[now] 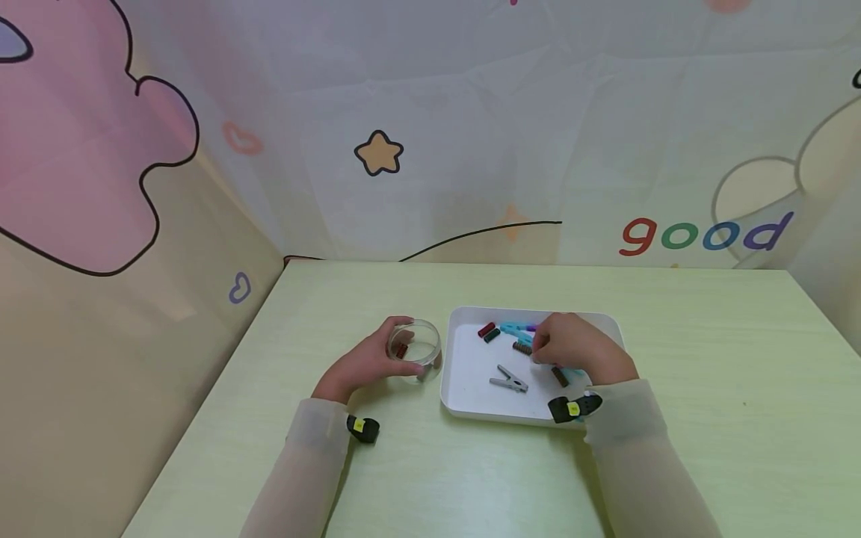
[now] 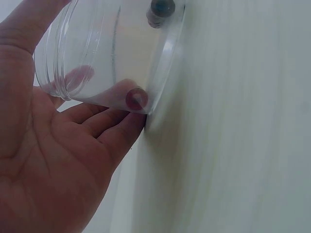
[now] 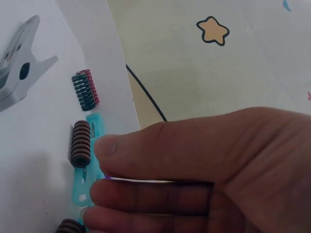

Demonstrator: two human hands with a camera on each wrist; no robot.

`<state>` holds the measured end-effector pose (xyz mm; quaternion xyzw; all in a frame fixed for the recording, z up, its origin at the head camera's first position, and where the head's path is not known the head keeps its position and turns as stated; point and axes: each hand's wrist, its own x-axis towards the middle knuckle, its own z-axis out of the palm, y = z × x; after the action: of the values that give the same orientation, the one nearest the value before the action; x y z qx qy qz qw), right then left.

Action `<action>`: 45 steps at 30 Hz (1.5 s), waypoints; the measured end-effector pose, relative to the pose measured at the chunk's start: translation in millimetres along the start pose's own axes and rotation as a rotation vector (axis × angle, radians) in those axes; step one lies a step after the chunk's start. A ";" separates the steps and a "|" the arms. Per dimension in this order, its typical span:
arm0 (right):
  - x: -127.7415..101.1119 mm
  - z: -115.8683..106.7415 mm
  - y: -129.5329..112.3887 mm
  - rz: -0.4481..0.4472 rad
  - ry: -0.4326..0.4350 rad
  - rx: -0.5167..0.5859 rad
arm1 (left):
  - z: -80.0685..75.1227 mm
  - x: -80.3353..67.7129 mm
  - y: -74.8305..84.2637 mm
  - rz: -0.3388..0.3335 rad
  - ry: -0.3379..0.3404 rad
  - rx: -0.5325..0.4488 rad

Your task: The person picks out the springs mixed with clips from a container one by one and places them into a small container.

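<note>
My left hand (image 1: 368,365) grips a clear round jar (image 1: 415,342) beside the tray, thumb on one side and fingers on the other. Inside the jar lie a red spring (image 2: 137,99) and a dark spring (image 2: 162,8). Over the tray, my right hand (image 1: 577,345) has its fingertips close to a brown spring (image 3: 80,144) and a light-blue clothespin (image 3: 83,187). Its thumb and fingers look fairly straight, with nothing visible between them. A second brown spring (image 1: 560,376) lies under that hand.
The white tray (image 1: 464,396) also holds a red spring (image 1: 486,329), a dark green spring (image 1: 492,335) and a grey clothespin (image 1: 509,379). Some purple (image 1: 531,328) shows behind the right hand. The pale table (image 1: 733,418) ends at a printed backdrop (image 1: 471,149).
</note>
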<state>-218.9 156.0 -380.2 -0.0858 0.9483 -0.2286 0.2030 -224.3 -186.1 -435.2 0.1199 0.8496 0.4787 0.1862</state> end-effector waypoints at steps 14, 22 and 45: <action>-1.5 -0.4 4.3 0.034 -0.011 0.012 | 0.5 0.7 -1.8 -0.001 0.000 -0.004; -2.4 -2.0 7.1 0.046 -0.034 0.013 | 0.2 -0.2 -1.6 0.002 -0.003 -0.013; -1.7 3.3 2.3 -0.004 -0.015 -0.080 | 0.5 2.4 -0.3 -0.003 -0.008 -0.030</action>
<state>-216.1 157.2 -383.4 -0.0976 0.9548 -0.1905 0.2061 -226.3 -185.0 -436.1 0.1179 0.8416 0.4908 0.1921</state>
